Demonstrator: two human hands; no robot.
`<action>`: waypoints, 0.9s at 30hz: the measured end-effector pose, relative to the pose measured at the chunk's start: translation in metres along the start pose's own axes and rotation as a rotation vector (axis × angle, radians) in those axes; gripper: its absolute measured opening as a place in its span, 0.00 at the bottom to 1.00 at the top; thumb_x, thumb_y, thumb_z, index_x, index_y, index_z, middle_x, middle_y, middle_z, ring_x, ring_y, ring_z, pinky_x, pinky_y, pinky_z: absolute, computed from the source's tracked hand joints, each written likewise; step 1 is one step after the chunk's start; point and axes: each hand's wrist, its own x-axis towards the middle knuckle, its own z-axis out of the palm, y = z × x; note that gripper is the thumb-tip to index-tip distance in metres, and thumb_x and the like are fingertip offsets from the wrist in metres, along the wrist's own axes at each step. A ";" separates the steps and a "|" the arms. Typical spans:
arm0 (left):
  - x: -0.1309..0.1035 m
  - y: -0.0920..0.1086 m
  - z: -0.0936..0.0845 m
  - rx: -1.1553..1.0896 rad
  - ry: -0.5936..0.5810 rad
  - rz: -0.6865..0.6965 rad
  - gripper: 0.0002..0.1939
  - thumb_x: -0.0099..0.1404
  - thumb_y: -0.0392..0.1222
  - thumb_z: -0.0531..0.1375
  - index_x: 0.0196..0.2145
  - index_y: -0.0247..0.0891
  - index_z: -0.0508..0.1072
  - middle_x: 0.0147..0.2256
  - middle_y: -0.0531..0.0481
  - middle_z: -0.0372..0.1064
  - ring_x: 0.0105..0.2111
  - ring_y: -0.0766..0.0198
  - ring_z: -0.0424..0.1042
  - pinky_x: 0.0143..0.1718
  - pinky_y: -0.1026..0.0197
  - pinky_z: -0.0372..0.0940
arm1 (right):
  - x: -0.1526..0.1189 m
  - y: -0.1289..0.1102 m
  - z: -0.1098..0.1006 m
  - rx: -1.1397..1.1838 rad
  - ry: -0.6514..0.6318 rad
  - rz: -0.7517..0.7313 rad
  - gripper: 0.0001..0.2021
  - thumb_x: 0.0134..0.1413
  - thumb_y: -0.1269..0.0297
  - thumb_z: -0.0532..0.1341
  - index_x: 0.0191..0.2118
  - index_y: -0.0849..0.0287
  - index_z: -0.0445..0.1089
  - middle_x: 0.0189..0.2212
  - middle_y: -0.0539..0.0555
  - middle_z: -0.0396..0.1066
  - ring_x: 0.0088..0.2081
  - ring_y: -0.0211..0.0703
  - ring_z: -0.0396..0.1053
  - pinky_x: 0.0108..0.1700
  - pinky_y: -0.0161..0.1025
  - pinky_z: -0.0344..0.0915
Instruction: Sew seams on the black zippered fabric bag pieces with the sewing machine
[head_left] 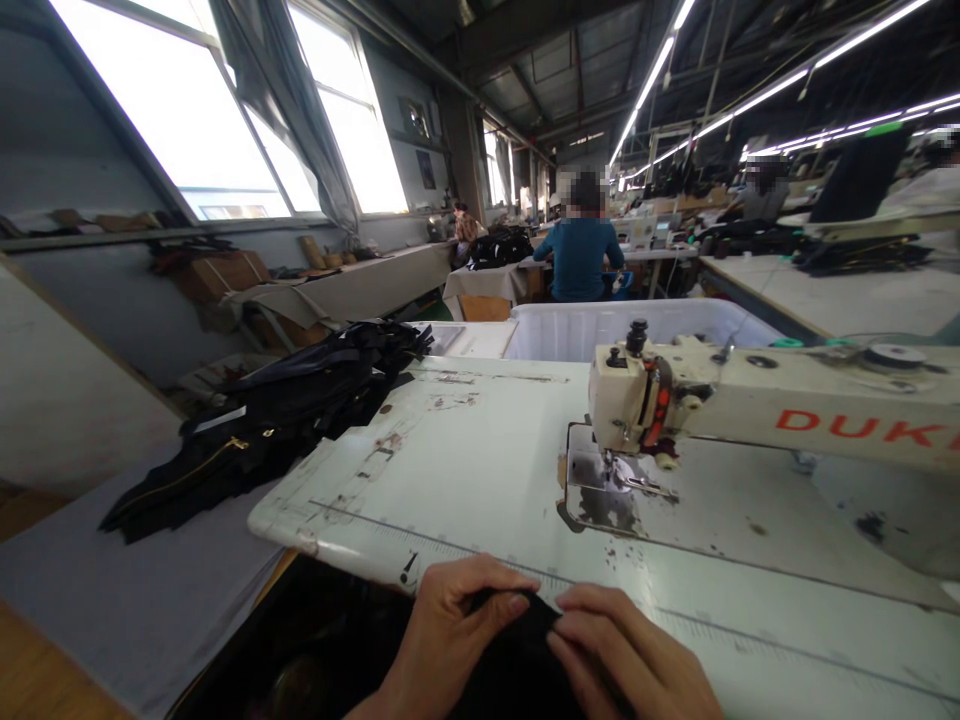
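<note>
Both of my hands meet over a piece of black fabric [517,650] at the front edge of the sewing table [480,470]. With thumb and bent fingers, my left hand [457,620] pinches the fabric's upper edge. My right hand [622,650] grips the same cloth just to the right, its fingertips on the edge. The lower part of the fabric drops out of view between the wrists. Beyond my right hand stands a sewing machine [712,400] with red lettering, its needle and presser foot over a worn metal plate [600,490]. Nothing lies under the foot.
At the left, a pile of black pieces [292,410], one with a gold zipper, lies on a grey cloth-covered surface [150,590]. A white plastic bin [555,328] stands behind the table. Farther off, a person in a teal top [581,250] sits facing away.
</note>
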 end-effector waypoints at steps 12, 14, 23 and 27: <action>0.001 0.006 0.005 0.018 -0.068 0.065 0.06 0.61 0.42 0.65 0.32 0.38 0.81 0.29 0.47 0.77 0.30 0.62 0.74 0.34 0.66 0.67 | -0.003 0.000 0.003 0.211 -0.102 0.329 0.12 0.62 0.62 0.54 0.31 0.54 0.73 0.36 0.52 0.72 0.31 0.36 0.74 0.36 0.27 0.70; 0.001 0.007 0.005 0.035 -0.069 0.072 0.06 0.61 0.42 0.65 0.32 0.38 0.81 0.29 0.47 0.77 0.30 0.62 0.74 0.33 0.66 0.67 | -0.002 0.000 0.002 0.216 -0.119 0.351 0.12 0.61 0.62 0.55 0.30 0.53 0.74 0.35 0.51 0.72 0.30 0.35 0.74 0.35 0.27 0.70; -0.002 0.007 0.005 0.123 -0.065 0.131 0.07 0.63 0.41 0.62 0.34 0.39 0.81 0.30 0.48 0.77 0.31 0.62 0.74 0.35 0.66 0.67 | 0.003 -0.002 -0.001 -0.027 -0.094 0.101 0.08 0.56 0.72 0.56 0.36 0.56 0.72 0.34 0.51 0.74 0.27 0.34 0.74 0.27 0.27 0.69; -0.003 0.007 0.005 0.127 -0.072 0.134 0.07 0.64 0.41 0.62 0.35 0.38 0.80 0.30 0.48 0.76 0.31 0.62 0.74 0.35 0.66 0.66 | 0.002 0.000 0.004 -0.136 -0.070 -0.002 0.09 0.55 0.75 0.54 0.36 0.58 0.70 0.34 0.52 0.74 0.27 0.36 0.74 0.24 0.28 0.66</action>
